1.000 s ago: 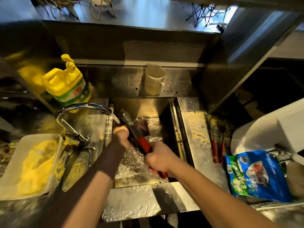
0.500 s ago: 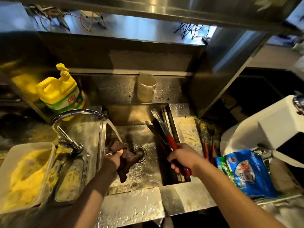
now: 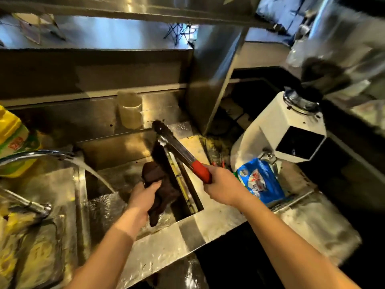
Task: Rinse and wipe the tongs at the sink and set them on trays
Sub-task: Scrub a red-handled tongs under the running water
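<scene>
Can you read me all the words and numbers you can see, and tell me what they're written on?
None can be read for sure.
Yellow bottle: a red patch with white characters on its label, too blurred to read.
Blue bag: white printed characters down its front, too small and blurred to read.
White machine: no writing shows.
Tongs, dark cloth, sink: no writing shows.
</scene>
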### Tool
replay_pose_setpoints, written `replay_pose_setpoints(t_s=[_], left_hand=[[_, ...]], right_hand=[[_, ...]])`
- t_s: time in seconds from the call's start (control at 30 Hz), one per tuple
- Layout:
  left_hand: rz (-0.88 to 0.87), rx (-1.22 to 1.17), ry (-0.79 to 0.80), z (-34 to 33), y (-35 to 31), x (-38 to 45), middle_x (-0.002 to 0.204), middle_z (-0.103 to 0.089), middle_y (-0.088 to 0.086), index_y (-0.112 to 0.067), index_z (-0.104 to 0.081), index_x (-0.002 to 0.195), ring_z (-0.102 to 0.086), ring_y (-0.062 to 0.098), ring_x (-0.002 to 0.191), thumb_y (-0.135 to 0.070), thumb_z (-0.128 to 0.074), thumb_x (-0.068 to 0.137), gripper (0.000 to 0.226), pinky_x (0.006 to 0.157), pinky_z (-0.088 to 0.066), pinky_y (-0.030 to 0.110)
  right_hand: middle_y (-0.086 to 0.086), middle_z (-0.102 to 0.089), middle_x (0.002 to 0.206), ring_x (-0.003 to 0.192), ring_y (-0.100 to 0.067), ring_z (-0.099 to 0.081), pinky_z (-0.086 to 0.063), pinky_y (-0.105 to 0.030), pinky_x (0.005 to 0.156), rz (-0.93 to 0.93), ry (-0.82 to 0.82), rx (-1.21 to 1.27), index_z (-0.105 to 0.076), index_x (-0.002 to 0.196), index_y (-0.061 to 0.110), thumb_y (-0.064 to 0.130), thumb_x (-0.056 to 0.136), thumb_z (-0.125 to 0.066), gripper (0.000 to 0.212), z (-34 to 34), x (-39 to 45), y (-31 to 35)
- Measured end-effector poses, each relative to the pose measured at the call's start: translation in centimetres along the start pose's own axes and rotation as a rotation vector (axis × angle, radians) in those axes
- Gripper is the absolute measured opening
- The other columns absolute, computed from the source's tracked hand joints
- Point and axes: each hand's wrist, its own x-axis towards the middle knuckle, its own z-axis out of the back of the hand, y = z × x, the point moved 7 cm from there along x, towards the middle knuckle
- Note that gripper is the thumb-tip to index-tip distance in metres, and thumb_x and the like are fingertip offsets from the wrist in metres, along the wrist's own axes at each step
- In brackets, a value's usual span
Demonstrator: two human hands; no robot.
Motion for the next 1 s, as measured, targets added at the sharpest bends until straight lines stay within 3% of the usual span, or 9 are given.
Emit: replay_pose_setpoints(t_s=[0.1,0.2,0.3,0.4,0.57,0.67,0.73,0.9,1.0], left_hand=[[-0.059,-0.007,0.056,-4.4,-0.3,-1.1,0.102,-0.073,0.014,-0.01,-0.068,0.116,-0.07,0.029,0.092,-0.01,-0.064,0.095,0.021,0.09,-0.057,0.041],[-0.096,0.008,0.125,-10.4,-0.4,-3.1,0.09,-0.073,0.007,-0.014,-0.07,0.105,-0.07,0.02,0.074,-0.007,-0.062,0.095,0.015,0.073,-0.058,0.031],[-0.096,0.06,0.181,-16.1,0.0,-5.2,0.076,-0.071,0.008,-0.014,-0.07,0.092,-0.067,0.021,0.057,-0.013,-0.064,0.094,0.006,0.055,-0.056,0.03],[-0.122,0.109,0.268,-22.0,0.7,-7.4,0.062,-0.073,-0.001,-0.012,-0.068,0.091,-0.067,0.013,0.048,-0.011,-0.064,0.094,0.006,0.041,-0.051,0.021],[-0.144,0.236,0.473,-32.6,2.6,-12.3,0.069,-0.077,-0.002,-0.012,-0.07,0.088,-0.073,0.01,0.061,-0.004,-0.062,0.094,0.013,0.055,-0.057,0.021],[-0.066,0.261,0.598,-37.3,4.4,-15.1,0.097,-0.078,0.018,-0.01,-0.073,0.097,-0.076,0.035,0.091,-0.012,-0.063,0.094,0.01,0.083,-0.061,0.049],[-0.053,0.268,0.637,-40.7,5.4,-16.6,0.104,-0.077,0.021,-0.009,-0.071,0.105,-0.074,0.039,0.096,-0.014,-0.063,0.095,0.014,0.088,-0.058,0.058],[0.023,0.231,0.62,-47.0,7.1,-18.3,0.106,-0.078,0.013,-0.015,-0.069,0.116,-0.075,0.036,0.096,-0.022,-0.069,0.092,0.025,0.09,-0.058,0.055],[0.01,0.241,0.647,-49.8,7.7,-18.5,0.093,-0.081,0.002,-0.022,-0.072,0.107,-0.078,0.024,0.084,-0.025,-0.069,0.093,0.015,0.076,-0.062,0.037]], right_hand=[[-0.002,-0.063,0.07,0.064,-0.026,-0.069,-0.054,-0.033,0.051,-0.038,-0.008,0.134,-0.057,0.113,0.04,0.005,0.079,-0.057,0.049,2.3,-1.8,-2.4],[-0.01,-0.069,0.075,0.054,-0.017,-0.067,-0.054,-0.032,0.048,-0.039,-0.043,0.258,-0.06,0.1,0.029,0.006,0.079,-0.058,0.031,5.4,-4.7,-5.7],[0.007,-0.061,0.058,0.043,-0.007,-0.059,-0.049,-0.023,0.046,-0.043,-0.11,0.342,-0.062,0.084,0.028,0.005,0.076,-0.059,0.024,8.5,-7.6,-9.0],[0.006,-0.056,0.055,0.042,-0.009,-0.056,-0.046,-0.023,0.046,-0.09,-0.17,0.406,-0.059,0.08,0.021,0.009,0.068,-0.061,0.017,11.4,-10.9,-12.8],[0.0,-0.061,0.062,0.049,-0.012,-0.06,-0.049,-0.029,0.048,-0.113,-0.246,0.468,-0.061,0.089,0.009,0.003,0.076,-0.066,0.015,16.3,-16.9,-19.5],[-0.007,-0.064,0.07,0.053,-0.017,-0.063,-0.052,-0.033,0.051,-0.163,-0.284,0.564,-0.062,0.095,0.011,0.006,0.08,-0.066,0.016,18.4,-19.7,-22.8],[-0.009,-0.063,0.071,0.055,-0.019,-0.063,-0.053,-0.034,0.051,-0.187,-0.334,0.595,-0.062,0.097,0.013,0.013,0.083,-0.068,0.015,20.0,-21.5,-25.2],[-0.003,-0.061,0.066,0.048,-0.014,-0.058,-0.045,-0.029,0.043,-0.311,-0.541,0.709,-0.061,0.092,0.026,0.036,0.089,-0.058,0.01,23.1,-23.6,-30.8],[-0.003,-0.059,0.079,0.055,-0.015,-0.057,-0.043,-0.031,0.048,-0.444,-0.64,0.803,-0.057,0.093,0.031,0.039,0.086,-0.047,0.015,24.8,-23.7,-34.2]])
